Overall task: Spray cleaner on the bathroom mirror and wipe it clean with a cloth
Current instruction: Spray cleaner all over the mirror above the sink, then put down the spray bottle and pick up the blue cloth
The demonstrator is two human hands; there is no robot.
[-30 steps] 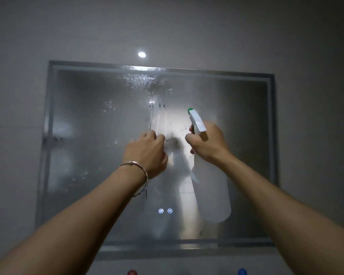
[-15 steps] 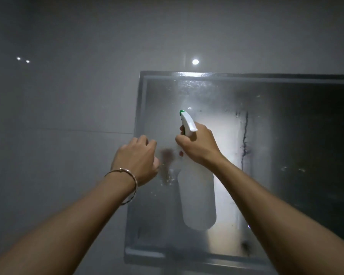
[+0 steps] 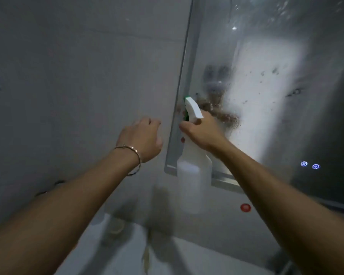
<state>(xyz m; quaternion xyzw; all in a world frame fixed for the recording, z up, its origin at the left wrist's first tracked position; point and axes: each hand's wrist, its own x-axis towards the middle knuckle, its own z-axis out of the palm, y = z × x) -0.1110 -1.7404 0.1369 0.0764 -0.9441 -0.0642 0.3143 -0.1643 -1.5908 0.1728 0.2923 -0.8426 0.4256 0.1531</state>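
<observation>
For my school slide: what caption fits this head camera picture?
Right hand holds a white spray bottle before the wet mirror; left hand hovers nearby.

White spray bottle [image 3: 193, 187] with green nozzle [image 3: 185, 98], grey wall [image 3: 68, 76], red button [image 3: 245, 207], gold bracelet [image 3: 135, 154].

White translucent spray bottle [image 3: 193, 187], green-nozzled, upright at the lower-left corner of the misted, droplet-speckled mirror [image 3: 266, 86].
</observation>
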